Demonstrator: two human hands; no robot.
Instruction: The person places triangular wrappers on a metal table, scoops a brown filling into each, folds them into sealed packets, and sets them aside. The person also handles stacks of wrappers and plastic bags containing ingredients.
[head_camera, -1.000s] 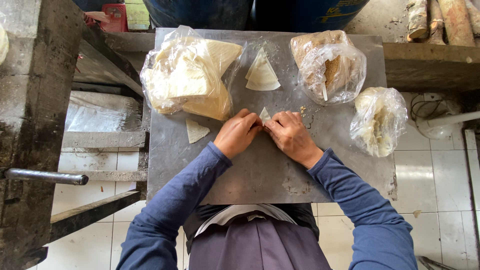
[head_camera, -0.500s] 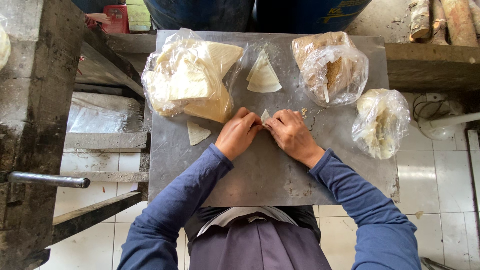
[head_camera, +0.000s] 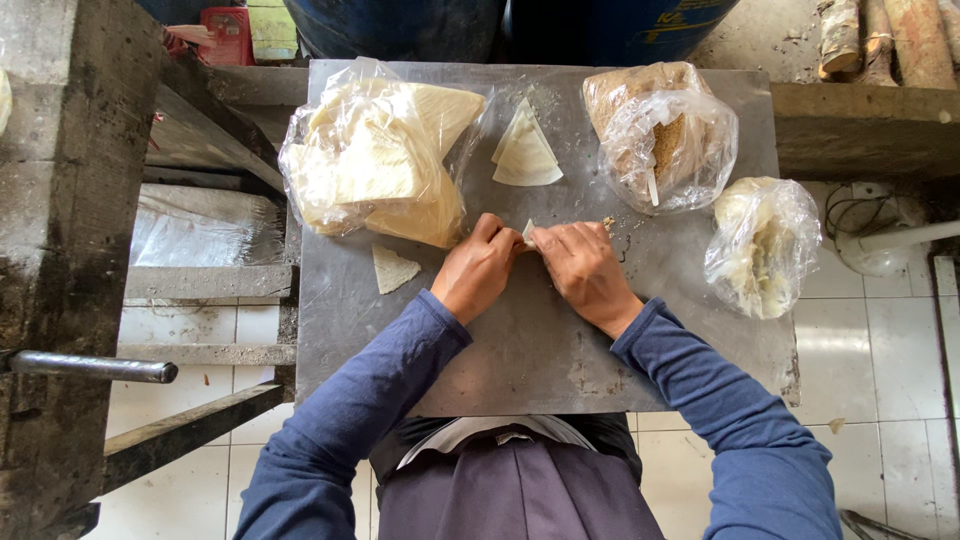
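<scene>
On the grey metal table (head_camera: 520, 350) sit three plastic bags (head_camera: 372, 160) and two loose wrapper pieces (head_camera: 524, 155). Left hand (head_camera: 478, 268) and right hand (head_camera: 582, 272) together pinch one small folded wrapper (head_camera: 527, 232) at its centre.

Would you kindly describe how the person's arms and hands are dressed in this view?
Both arms wear long blue sleeves, creased at the elbows and ending at the wrists. The left hand and right hand are bare: no gloves, and no rings or watch that I can make out.

- clear bag of pale triangular sheets (head_camera: 375, 165) — upper left of the metal table (head_camera: 520, 360)
- bag of brown crumbs (head_camera: 660, 130), upper right
- blue barrels (head_camera: 500, 25) along the top edge
</scene>
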